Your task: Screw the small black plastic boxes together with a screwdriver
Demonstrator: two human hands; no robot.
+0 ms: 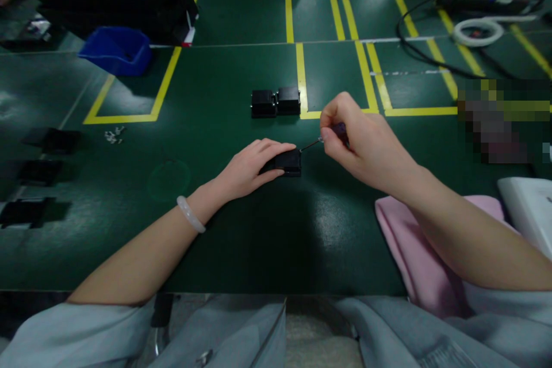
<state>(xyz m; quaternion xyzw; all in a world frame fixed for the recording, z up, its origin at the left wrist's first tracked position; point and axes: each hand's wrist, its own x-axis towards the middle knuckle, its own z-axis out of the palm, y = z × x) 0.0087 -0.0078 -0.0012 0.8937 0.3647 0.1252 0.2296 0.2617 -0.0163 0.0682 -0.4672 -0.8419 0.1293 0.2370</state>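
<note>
While your left hand (257,164) pinches the black block (292,161) on the green table (241,247), your right hand (356,138) is curled around a screwdriver (341,130), whose thin shaft reaches the block's two o'clock corner. From that block, two similar blocks (288,102) sit near twelve o'clock, small silvery pieces (113,137) lie at nine, and a blue bin (118,52) stands at ten.

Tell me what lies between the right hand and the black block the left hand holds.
In the head view, the slim shaft of a screwdriver-like tool spans that gap, running from the right hand to the black block's right end.
</note>
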